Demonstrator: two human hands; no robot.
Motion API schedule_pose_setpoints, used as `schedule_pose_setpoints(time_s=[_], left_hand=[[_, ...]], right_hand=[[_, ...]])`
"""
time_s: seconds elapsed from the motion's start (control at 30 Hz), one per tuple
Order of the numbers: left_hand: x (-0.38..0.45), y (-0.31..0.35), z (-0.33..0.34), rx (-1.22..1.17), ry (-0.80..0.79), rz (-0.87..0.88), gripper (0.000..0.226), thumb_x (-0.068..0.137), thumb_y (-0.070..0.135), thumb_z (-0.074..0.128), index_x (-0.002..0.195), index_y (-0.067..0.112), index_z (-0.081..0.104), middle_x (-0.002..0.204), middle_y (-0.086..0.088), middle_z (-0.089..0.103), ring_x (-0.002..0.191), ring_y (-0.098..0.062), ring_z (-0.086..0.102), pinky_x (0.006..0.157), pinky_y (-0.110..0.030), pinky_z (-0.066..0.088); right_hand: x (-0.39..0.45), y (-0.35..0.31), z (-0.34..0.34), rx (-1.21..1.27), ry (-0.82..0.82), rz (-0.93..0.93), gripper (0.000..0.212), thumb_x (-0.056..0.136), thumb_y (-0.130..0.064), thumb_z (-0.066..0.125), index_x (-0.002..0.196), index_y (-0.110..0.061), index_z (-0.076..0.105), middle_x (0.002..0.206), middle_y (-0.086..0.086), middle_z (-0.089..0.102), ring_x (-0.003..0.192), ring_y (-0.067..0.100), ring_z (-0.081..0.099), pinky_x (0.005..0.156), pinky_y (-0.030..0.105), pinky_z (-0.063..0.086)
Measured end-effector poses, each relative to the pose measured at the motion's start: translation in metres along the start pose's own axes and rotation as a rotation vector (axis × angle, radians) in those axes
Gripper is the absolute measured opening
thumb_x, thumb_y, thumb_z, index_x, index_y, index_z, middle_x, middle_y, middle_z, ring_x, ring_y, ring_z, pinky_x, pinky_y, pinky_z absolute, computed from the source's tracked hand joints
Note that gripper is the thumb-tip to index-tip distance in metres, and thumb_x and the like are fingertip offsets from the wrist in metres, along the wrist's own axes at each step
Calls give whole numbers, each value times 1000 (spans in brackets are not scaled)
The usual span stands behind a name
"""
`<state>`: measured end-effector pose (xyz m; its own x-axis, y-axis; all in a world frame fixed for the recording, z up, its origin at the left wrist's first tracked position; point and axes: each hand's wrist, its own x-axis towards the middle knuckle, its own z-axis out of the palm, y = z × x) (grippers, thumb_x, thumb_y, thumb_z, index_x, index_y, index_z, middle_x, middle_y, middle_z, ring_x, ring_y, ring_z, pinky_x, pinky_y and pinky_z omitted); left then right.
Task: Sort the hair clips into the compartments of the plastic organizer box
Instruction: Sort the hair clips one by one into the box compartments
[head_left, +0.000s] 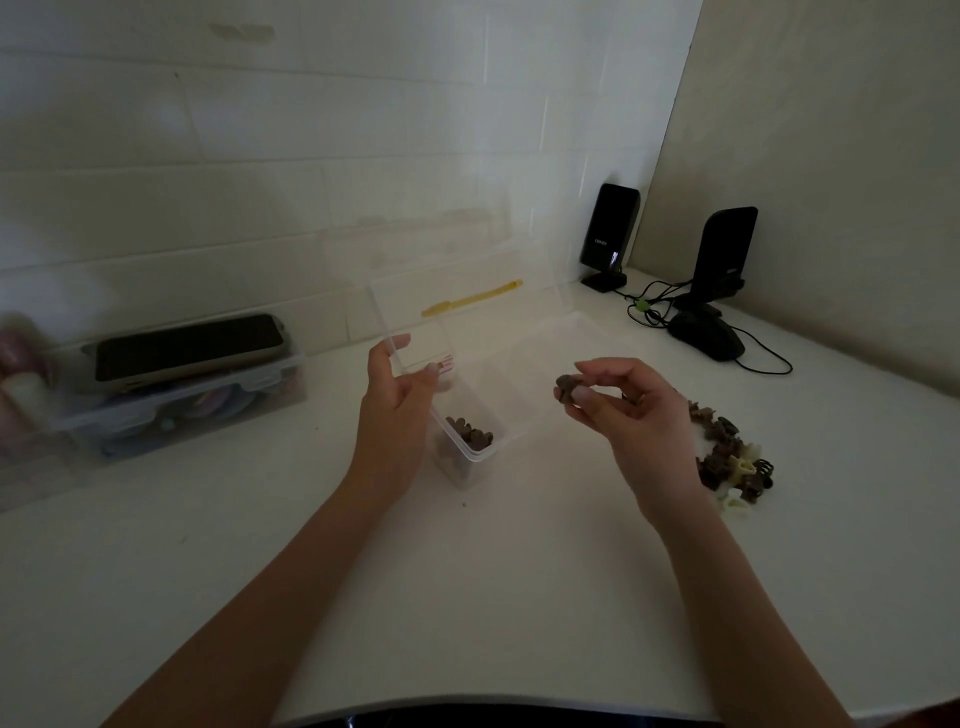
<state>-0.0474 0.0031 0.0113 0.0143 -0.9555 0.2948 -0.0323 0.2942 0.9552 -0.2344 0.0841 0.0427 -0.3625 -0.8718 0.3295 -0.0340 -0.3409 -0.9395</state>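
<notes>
A clear plastic organizer box (470, 452) is seen lying on the white table (467, 597) between the two hands, its transparent lid (457, 312) raised and marked by a yellow strip. Brown hair clips (470, 432) are gathered in its nearest compartment, just right of the left hand (397, 400). A loose pile of brown, cream and black hair clips (727, 457) is spread on the table just right of the right hand (628, 410).

The lid's near edge is held by the left hand, thumb on one side and fingers curled to the other. A single brown hair clip (567, 387) is pinched in the right hand's fingertips, raised above the box.

Further left of the left hand, a latched storage container (171, 410) bears a dark phone (189, 345). Beyond the right hand, two black speakers (610, 234) and a mouse (709, 338) are set with tangled cables.
</notes>
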Motion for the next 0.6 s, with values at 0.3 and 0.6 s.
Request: schedule_pose_setpoints(time_s=[0.3, 0.6], left_hand=[[-5, 6, -1, -64, -122, 28, 40, 84, 28, 61, 118, 38, 42, 102, 8, 70, 95, -7, 67, 89, -41, 51], [-8, 8, 0, -85, -166, 29, 62, 71, 8, 61, 123, 34, 38, 116, -6, 66, 100, -16, 65, 74, -20, 50]], right_hand=[[-1, -1, 0, -53, 32, 12, 9, 83, 4, 63, 84, -4, 68, 78, 5, 73, 71, 17, 72, 60, 22, 56], [-5, 4, 6, -320, 10, -120, 17, 80, -7, 71, 80, -24, 70, 82, -10, 72, 76, 3, 63, 57, 19, 48]])
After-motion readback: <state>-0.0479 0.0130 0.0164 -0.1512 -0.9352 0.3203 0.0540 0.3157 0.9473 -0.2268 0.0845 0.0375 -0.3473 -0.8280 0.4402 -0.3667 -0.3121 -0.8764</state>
